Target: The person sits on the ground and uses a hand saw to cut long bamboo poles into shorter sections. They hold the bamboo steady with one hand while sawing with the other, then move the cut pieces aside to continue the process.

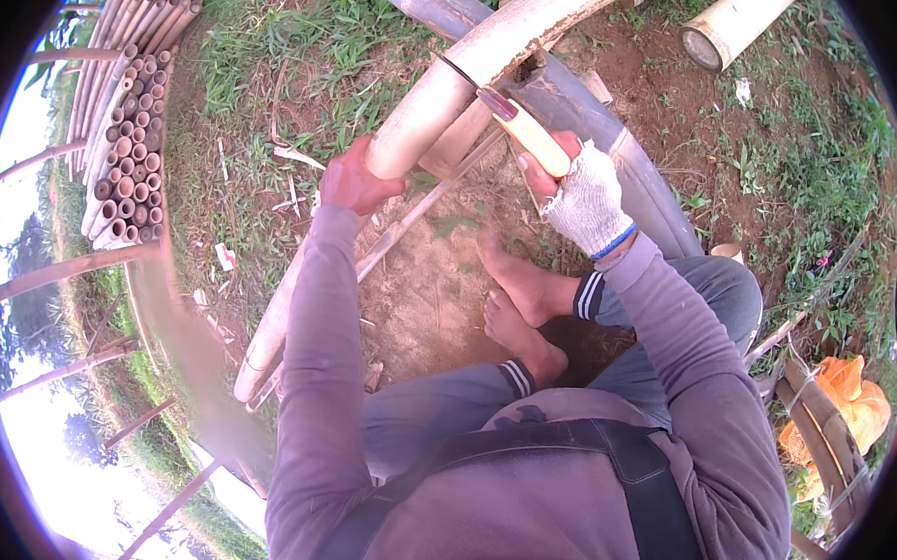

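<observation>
A thick pale bamboo pole [415, 123] slants from the middle of the head view up to its top edge. My left hand [356, 181], bare, is closed around the pole's near end. In a whitish knit glove with a blue cuff, my right hand [584, 194] grips a yellow-handled bladed tool [535, 139], with bare fingertips showing. Its thin dark blade lies across the pole's upper side. The blade is seen edge-on, so I cannot tell whether it is a saw or a knife.
Beneath the pole, a grey bamboo log [629, 168] crosses it as a support. Another cut bamboo piece [725, 32] lies at the upper right. Many bamboo lengths are stacked [129, 156] at the far left. An orange net sack [849, 403] lies at right. My bare feet [523, 283] rest on dirt.
</observation>
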Action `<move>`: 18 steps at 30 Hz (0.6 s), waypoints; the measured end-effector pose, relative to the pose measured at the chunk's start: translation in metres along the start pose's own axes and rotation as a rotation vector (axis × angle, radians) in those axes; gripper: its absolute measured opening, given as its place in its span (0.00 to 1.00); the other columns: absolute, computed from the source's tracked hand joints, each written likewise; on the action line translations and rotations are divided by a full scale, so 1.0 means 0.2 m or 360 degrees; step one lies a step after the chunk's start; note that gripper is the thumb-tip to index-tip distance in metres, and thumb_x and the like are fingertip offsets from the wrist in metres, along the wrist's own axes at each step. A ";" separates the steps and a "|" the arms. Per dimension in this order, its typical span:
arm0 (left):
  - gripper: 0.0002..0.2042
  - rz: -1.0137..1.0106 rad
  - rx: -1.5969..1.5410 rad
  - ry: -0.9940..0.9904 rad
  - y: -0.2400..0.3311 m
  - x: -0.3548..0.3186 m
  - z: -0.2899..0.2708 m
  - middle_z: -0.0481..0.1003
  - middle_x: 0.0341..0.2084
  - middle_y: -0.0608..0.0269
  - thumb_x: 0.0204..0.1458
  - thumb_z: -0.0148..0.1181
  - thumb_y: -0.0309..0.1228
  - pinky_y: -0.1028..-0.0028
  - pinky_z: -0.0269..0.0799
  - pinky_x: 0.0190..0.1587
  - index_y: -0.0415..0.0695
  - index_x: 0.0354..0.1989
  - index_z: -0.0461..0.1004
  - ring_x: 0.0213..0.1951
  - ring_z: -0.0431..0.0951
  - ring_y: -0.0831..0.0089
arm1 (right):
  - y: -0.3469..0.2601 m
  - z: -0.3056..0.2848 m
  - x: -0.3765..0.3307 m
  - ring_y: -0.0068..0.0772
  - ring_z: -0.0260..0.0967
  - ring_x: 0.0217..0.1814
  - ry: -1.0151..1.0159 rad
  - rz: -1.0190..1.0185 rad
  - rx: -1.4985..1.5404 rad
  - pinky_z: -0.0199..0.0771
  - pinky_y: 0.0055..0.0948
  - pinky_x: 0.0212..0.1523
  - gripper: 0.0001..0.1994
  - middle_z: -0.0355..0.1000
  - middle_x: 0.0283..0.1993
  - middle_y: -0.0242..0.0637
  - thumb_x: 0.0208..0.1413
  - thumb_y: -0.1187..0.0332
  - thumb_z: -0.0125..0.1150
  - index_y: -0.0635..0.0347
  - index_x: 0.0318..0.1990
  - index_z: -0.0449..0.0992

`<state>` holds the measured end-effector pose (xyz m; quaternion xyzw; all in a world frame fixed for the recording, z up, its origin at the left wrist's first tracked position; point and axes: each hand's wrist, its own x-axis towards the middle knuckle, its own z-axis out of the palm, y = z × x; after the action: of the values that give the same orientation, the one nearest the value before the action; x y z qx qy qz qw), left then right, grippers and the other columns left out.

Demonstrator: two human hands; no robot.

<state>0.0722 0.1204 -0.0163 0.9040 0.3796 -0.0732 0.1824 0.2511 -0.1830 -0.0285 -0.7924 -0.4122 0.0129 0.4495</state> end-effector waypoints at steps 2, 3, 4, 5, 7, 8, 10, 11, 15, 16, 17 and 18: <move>0.48 -0.0030 -0.0071 -0.0080 -0.02 -0.02 -0.01 0.85 0.52 0.38 0.35 0.82 0.47 0.56 0.81 0.61 0.40 0.70 0.74 0.54 0.87 0.44 | -0.02 -0.09 -0.11 0.40 0.73 0.27 0.0001 0.0004 0.0142 0.71 0.38 0.30 0.09 0.75 0.30 0.38 0.64 0.71 0.73 0.62 0.43 0.78; 0.48 -0.0040 -0.0053 -0.0065 -0.03 0.00 -0.02 0.85 0.53 0.38 0.35 0.82 0.47 0.56 0.81 0.62 0.40 0.70 0.74 0.55 0.87 0.44 | -0.02 -0.19 -0.22 0.42 0.74 0.27 -0.0068 0.0052 0.0271 0.73 0.39 0.31 0.09 0.75 0.31 0.38 0.64 0.70 0.73 0.62 0.45 0.78; 0.48 -0.0052 -0.0044 -0.0074 -0.05 0.00 0.01 0.85 0.53 0.38 0.35 0.82 0.47 0.56 0.81 0.62 0.40 0.70 0.74 0.55 0.87 0.44 | -0.01 -0.29 -0.36 0.46 0.76 0.30 -0.0092 0.0017 0.0183 0.75 0.41 0.33 0.10 0.77 0.34 0.40 0.63 0.72 0.72 0.65 0.46 0.79; 0.49 -0.0069 -0.0043 -0.0100 -0.06 -0.02 0.05 0.85 0.54 0.38 0.35 0.82 0.47 0.56 0.81 0.62 0.40 0.70 0.74 0.55 0.86 0.44 | 0.07 -0.39 -0.50 0.49 0.81 0.35 -0.0101 -0.0470 -0.0201 0.81 0.44 0.33 0.11 0.78 0.36 0.42 0.61 0.68 0.75 0.59 0.47 0.81; 0.49 -0.0074 -0.0002 -0.0074 -0.03 -0.05 0.10 0.84 0.55 0.38 0.35 0.82 0.47 0.56 0.81 0.62 0.40 0.71 0.73 0.56 0.86 0.45 | 0.03 -0.52 -0.67 0.49 0.81 0.35 -0.0240 0.0056 0.0112 0.82 0.44 0.34 0.12 0.79 0.41 0.43 0.60 0.71 0.74 0.59 0.49 0.80; 0.50 -0.0074 0.0024 -0.0055 -0.03 -0.05 0.11 0.84 0.56 0.38 0.35 0.82 0.48 0.56 0.81 0.62 0.40 0.71 0.73 0.56 0.86 0.45 | 0.02 -0.54 -0.67 0.49 0.81 0.35 -0.0309 -0.0029 -0.0008 0.82 0.44 0.35 0.11 0.78 0.41 0.43 0.62 0.71 0.72 0.59 0.49 0.80; 0.50 -0.0062 0.0030 -0.0011 -0.06 -0.04 0.15 0.84 0.55 0.38 0.35 0.82 0.48 0.56 0.81 0.62 0.40 0.72 0.72 0.56 0.86 0.45 | 0.00 -0.40 -0.46 0.51 0.80 0.34 -0.0177 -0.0049 -0.0035 0.81 0.44 0.35 0.09 0.78 0.36 0.44 0.65 0.66 0.71 0.58 0.46 0.80; 0.51 -0.0055 0.0026 0.0008 -0.07 -0.03 0.16 0.84 0.55 0.39 0.35 0.82 0.48 0.56 0.81 0.62 0.40 0.72 0.72 0.56 0.86 0.45 | -0.01 -0.29 -0.32 0.52 0.79 0.33 -0.0146 -0.0021 -0.0048 0.79 0.44 0.34 0.10 0.78 0.33 0.44 0.66 0.64 0.71 0.59 0.45 0.80; 0.52 -0.0076 0.0114 -0.0014 -0.01 -0.04 0.13 0.84 0.55 0.39 0.35 0.83 0.48 0.56 0.81 0.62 0.41 0.74 0.71 0.56 0.86 0.45 | -0.06 -0.09 -0.03 0.56 0.77 0.31 -0.0176 0.0115 -0.0164 0.76 0.46 0.32 0.08 0.77 0.32 0.44 0.66 0.64 0.73 0.58 0.43 0.81; 0.52 -0.0089 0.0112 -0.0008 -0.02 -0.05 0.14 0.84 0.55 0.39 0.35 0.83 0.48 0.56 0.81 0.62 0.41 0.74 0.71 0.56 0.86 0.45 | -0.06 -0.14 -0.13 0.54 0.78 0.31 -0.0135 0.0065 -0.0053 0.77 0.45 0.32 0.08 0.77 0.32 0.43 0.65 0.65 0.73 0.59 0.43 0.81; 0.53 -0.0107 0.0107 0.0001 -0.03 -0.06 0.15 0.84 0.55 0.39 0.35 0.83 0.48 0.56 0.81 0.62 0.42 0.74 0.71 0.56 0.86 0.45 | -0.04 -0.22 -0.25 0.52 0.79 0.31 -0.0096 0.0010 0.0058 0.77 0.44 0.32 0.08 0.78 0.33 0.41 0.64 0.66 0.74 0.59 0.44 0.81; 0.53 -0.0102 0.0079 0.0018 -0.04 -0.05 0.15 0.84 0.55 0.39 0.35 0.83 0.48 0.56 0.81 0.62 0.42 0.74 0.70 0.56 0.86 0.45 | -0.03 -0.31 -0.37 0.48 0.80 0.33 -0.0057 -0.0034 0.0082 0.78 0.42 0.34 0.09 0.78 0.35 0.41 0.62 0.70 0.74 0.62 0.45 0.82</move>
<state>0.0598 0.1080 -0.0430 0.8960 0.4075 -0.0833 0.1553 0.2230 -0.2739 -0.0121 -0.7758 -0.4280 0.0329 0.4625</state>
